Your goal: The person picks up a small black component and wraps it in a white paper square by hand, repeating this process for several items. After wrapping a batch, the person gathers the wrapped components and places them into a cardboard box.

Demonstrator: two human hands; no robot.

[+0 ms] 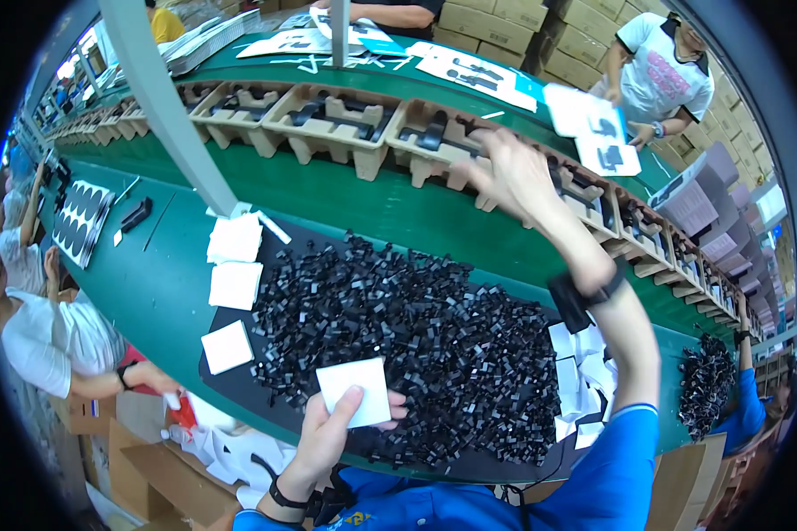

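Observation:
My left hand point(326, 432) grips a square white piece of paper or card point(370, 386), thumb on top, above the near edge of a wide heap of small black clip-like parts point(398, 323). Stretched forward, my right hand point(520, 175) has its fingers apart over a brown molded pulp tray point(407, 149) in the row. Inside that tray lie black parts, one with a rounded end. Nothing shows in the right hand, though its fingertips are slightly blurred. Left of the heap lie stacks of white squares point(236, 285) and another white square point(228, 347).
Pulp trays line a green conveyor point(328, 186). A grey post point(164, 106) rises left of me. Crumpled white papers point(584, 376) lie right of the heap. Across the conveyor, a person point(664, 71) handles printed sheets. Others work at both sides. Cardboard boxes point(164, 473) stand below left.

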